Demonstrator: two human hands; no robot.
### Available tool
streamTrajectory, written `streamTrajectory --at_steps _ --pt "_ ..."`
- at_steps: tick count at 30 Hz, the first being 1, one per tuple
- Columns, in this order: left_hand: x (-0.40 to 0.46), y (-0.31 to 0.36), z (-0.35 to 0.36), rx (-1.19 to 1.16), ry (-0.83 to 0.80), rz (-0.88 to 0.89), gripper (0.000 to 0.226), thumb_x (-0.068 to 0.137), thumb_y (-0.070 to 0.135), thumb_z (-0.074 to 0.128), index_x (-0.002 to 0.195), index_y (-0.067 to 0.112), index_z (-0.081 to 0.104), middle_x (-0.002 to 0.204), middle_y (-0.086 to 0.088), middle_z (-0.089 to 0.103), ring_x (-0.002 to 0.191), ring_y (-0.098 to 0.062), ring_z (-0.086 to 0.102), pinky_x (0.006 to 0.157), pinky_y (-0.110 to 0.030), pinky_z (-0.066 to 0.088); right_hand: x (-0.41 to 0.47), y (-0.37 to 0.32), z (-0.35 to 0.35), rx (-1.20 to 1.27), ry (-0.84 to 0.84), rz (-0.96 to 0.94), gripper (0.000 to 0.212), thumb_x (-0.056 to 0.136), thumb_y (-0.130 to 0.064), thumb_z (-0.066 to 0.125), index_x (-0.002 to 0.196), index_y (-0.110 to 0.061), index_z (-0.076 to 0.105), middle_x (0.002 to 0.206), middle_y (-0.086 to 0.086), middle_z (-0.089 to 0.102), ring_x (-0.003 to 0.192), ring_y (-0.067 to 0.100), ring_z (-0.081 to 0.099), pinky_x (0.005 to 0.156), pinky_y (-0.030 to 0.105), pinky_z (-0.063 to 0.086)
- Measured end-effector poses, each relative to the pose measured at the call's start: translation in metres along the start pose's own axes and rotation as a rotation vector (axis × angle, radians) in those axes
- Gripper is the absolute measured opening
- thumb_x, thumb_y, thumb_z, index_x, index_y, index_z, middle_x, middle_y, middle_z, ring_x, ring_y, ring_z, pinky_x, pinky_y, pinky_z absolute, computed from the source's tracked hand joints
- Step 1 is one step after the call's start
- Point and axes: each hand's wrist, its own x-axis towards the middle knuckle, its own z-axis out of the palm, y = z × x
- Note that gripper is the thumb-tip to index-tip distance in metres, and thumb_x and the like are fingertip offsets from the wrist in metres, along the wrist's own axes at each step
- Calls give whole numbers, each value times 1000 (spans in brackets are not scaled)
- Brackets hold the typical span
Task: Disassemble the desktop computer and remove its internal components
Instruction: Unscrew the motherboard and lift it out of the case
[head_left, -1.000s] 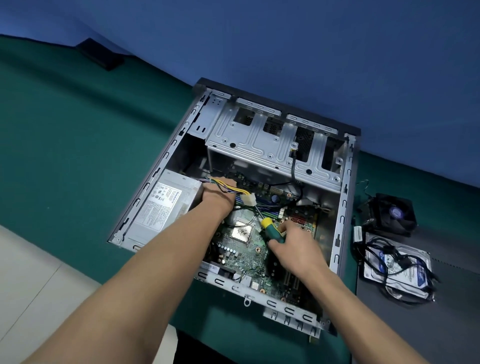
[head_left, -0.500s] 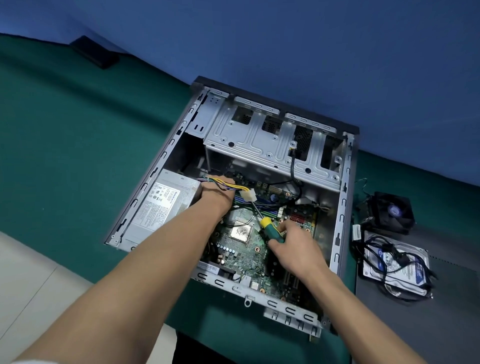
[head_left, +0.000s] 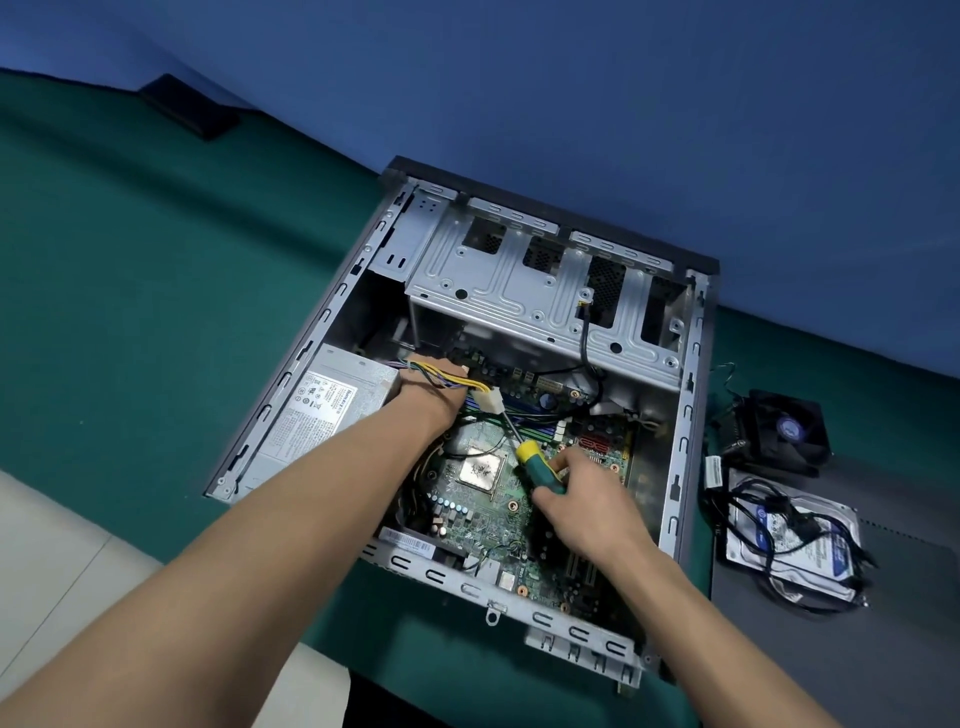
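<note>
An open grey computer case lies on its side on the green table. Inside are the green motherboard with a bare CPU, a silver power supply at the left and a drive cage at the back. My left hand is deep in the case and grips a bundle of yellow and purple cables that ends in a white connector. My right hand grips a yellow-green screwdriver, its shaft pointing up-left toward the connector.
A black cooling fan and a hard drive tangled with black cables lie on the grey mat right of the case. A black flat object rests far back left. The table's front edge and pale floor are at lower left.
Both hands stay where they were inside the case. The view has shifted slightly; the cables and screwdriver have barely moved.
</note>
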Motion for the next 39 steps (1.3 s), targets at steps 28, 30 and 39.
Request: streamTrajectory --at_steps 28,30,39 --pt "-1 4 5 60 3 -60 30 84 3 51 111 12 61 115 -10 63 101 -35 61 77 -48 54 0 2 1 25 -17 -49 20 87 -31 58 100 -24 45 73 -11 53 61 8 53 50 24 33" --pt "-3 5 4 76 -16 -83 30 86 4 49 113 12 59 117 -10 60 106 -36 58 78 -51 52 0 2 0 -6 10 -29 22 86 -34 57 98 -22 43 72 -10 52 59 4 48 52 25 33" --pt "-20 9 -15 -335 336 -28 28 96 21 38 107 4 56 113 -16 57 106 -30 50 87 -35 38 -1 -3 0 -106 118 -68 29 87 -48 54 87 -23 40 65 -12 48 57 10 46 48 28 29"
